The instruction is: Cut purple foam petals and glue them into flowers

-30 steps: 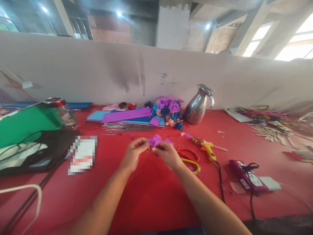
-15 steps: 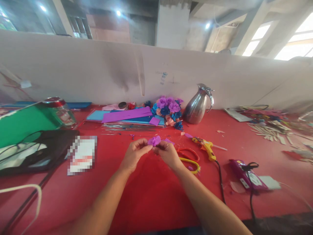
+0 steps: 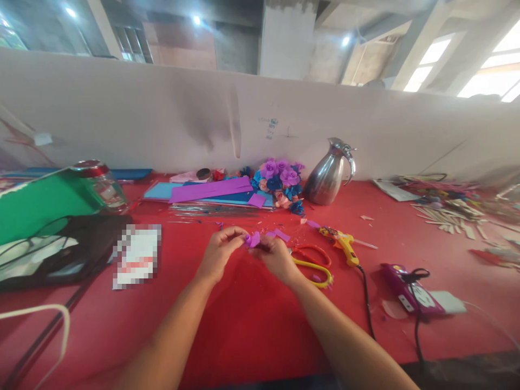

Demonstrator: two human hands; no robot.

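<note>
A small purple paper flower (image 3: 252, 240) is held between my two hands above the red table (image 3: 252, 325). My left hand (image 3: 221, 250) pinches its left side with thumb and forefinger. From the right, the fingers of my right hand (image 3: 275, 257) close on its other edge; their tips are partly hidden. Just beyond lie purple paper pieces (image 3: 281, 234). Beside my right wrist rest scissors (image 3: 314, 265) with one red and one yellow handle loop. Further right lies a yellow glue gun (image 3: 345, 246) with a clear stick in its back.
Behind my hands are purple paper strips (image 3: 211, 189), wires (image 3: 211, 209) and a bunch of paper flowers (image 3: 280, 179). A steel jug (image 3: 327, 176) stands by the wall. A purple power strip (image 3: 412, 292) lies right, a lidded jar (image 3: 105, 189) and black bag (image 3: 93, 238) left.
The purple flower has been turned and tilted between my fingers, so its side and narrow end now show. Both hands have shifted only slightly.
</note>
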